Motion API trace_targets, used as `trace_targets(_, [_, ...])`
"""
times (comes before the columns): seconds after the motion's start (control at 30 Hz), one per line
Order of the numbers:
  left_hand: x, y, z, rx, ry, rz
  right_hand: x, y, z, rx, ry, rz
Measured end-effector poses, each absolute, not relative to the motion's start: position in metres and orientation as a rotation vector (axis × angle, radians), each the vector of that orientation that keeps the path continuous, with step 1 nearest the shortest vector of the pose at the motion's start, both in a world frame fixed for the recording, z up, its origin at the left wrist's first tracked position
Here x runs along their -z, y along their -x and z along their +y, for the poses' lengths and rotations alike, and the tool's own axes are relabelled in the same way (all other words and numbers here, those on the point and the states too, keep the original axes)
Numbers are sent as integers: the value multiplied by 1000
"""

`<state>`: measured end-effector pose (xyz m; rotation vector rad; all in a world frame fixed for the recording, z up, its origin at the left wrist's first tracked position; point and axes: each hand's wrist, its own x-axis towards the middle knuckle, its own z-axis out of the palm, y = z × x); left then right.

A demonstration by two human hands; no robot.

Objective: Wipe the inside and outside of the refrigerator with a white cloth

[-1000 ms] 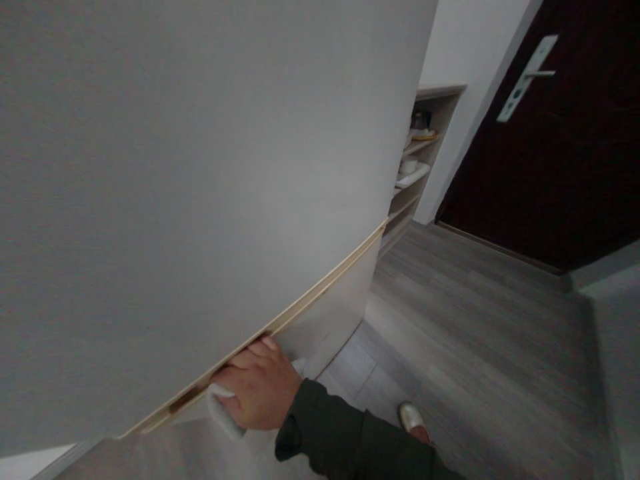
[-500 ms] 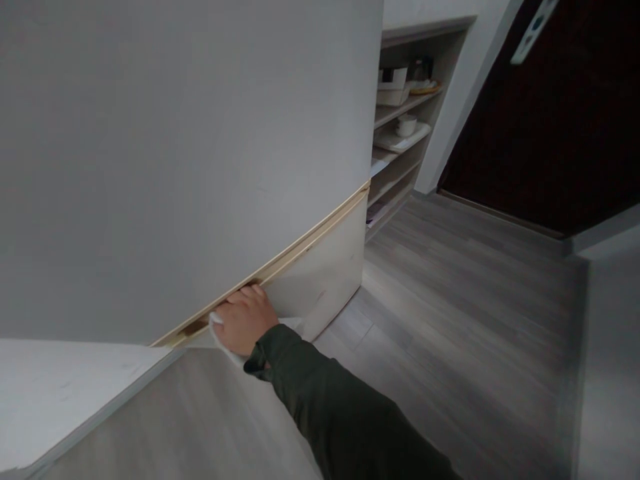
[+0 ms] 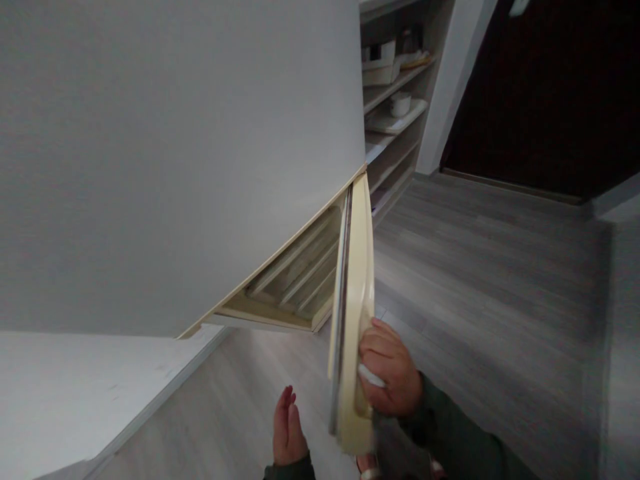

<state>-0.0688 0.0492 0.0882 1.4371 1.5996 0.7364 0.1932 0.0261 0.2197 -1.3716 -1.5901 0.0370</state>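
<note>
**Lower fridge door now swung open**

Below the door's left side, the left hand (image 3: 289,430) is hovering flat, fingers together. The lower door (image 3: 353,313), shut before, is standing wide open, right hand (image 3: 387,367) gripping its outer edge over a white cloth (image 3: 371,377).

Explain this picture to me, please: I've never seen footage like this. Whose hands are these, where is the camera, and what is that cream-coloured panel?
The camera sits on a person's head and looks forward and down, so the hands are the wearer's own. The big white slab is a fridge seen very close. The cream panel is its lower door, swung open and seen edge-on; drawer fronts show inside. The right hand grips the door's edge with something white, perhaps a cloth, tucked under the fingers. The left hand is open and holds nothing. Behind are open shelves with dishes, a grey wooden floor and a dark door.
</note>
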Motion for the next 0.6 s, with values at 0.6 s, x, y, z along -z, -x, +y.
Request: trace_targets(0.6, [-106, -79, 72, -795, -1435, 1530, -254, -425, -151, 332, 2507, -107])
